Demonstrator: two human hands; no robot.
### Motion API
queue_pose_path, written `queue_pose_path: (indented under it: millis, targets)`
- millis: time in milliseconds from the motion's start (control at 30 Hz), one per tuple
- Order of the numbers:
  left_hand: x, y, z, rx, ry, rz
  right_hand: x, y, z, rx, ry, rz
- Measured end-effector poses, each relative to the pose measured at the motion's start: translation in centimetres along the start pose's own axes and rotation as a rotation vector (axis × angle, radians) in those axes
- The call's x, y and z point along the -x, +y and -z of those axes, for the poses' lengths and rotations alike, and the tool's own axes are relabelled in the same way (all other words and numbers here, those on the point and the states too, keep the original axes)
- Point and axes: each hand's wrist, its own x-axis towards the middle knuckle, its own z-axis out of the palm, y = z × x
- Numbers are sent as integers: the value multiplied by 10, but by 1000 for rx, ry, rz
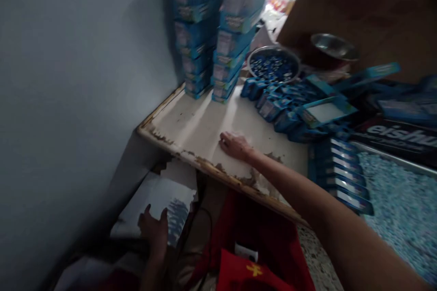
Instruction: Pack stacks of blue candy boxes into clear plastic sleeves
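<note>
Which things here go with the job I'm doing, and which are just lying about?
Likely the job's:
- white card at the left hand
- stacked blue boxes
- loose blue boxes
- bowl of blue pieces

Probably just lying about:
- cable
- red, yellow-marked item
- shiny metal bowl

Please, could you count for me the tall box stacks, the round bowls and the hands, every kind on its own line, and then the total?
Box stacks: 2 (left stack, right stack)
Bowls: 2 (filled bowl, rear bowl)
Hands: 2 (left hand, right hand)
Total: 6
</note>
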Motion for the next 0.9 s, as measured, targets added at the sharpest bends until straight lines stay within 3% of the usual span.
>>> queue_pose_path:
  millis: [100,167,233,333,400,467,533,633,767,833,900]
  targets:
    - [-56,60,25,258,349,-256,-5,0,0,-56,11,61]
    - [-101,120,33,366,373,-507,-6,-4,-1,-106,18,54]
    - [-147,192,25,408,240,-678,-11,-8,1,-159,18,15]
    - [-205,303,-12,427,-95,-851,-24,-10,6,-236,-19,-26]
    - [-229,365,-44,412,-321,-975,-29,-8,8,-276,-56,-21]
    - [-243,412,-73,394,-444,-1023,-28,-5,9,-345,-105,-18]
    - [-250,440,-94,372,-451,-956,-23,-2,9,-457,-192,-33]
    - [-248,455,-104,337,-390,-795,-14,5,17,-590,-341,-64]
    - [-237,472,-82,338,-316,-675,-6,29,57,-686,-471,-147]
    - [-243,502,-66,382,-279,-699,-4,56,91,-826,-543,-260]
    - [-263,549,-58,440,-231,-718,-9,94,130,-998,-540,-428]
